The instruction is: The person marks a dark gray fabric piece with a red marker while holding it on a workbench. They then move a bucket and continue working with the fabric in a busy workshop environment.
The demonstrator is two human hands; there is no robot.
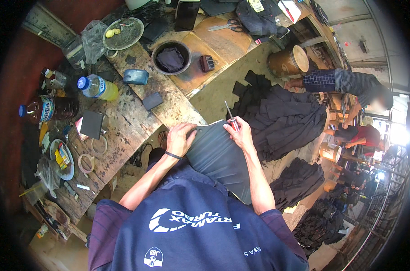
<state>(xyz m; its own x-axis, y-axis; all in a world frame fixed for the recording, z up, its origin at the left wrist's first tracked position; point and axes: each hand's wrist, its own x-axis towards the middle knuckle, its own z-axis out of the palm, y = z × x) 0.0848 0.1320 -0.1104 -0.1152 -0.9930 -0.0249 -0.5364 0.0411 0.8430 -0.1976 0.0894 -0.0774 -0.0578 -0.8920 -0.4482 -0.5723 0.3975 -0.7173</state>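
A dark grey, slightly shiny flexible sheet lies across my lap, its upper end against the table corner. My left hand is closed on the sheet's upper left edge, thumb and fingers pinching it. In my right hand is a screwdriver with a red handle, its thin metal shaft pointing up and away from me. That hand rests at the sheet's upper right corner, with its fingers wrapped round the handle. The sheet's lower part is partly hidden by my right forearm and my shirt.
On the stained wooden table stand a yellow-filled bottle, a dark bottle and a bowl with black material. Scissors lie farther back. Heaps of black pieces cover the floor at right, near a round bin and other people.
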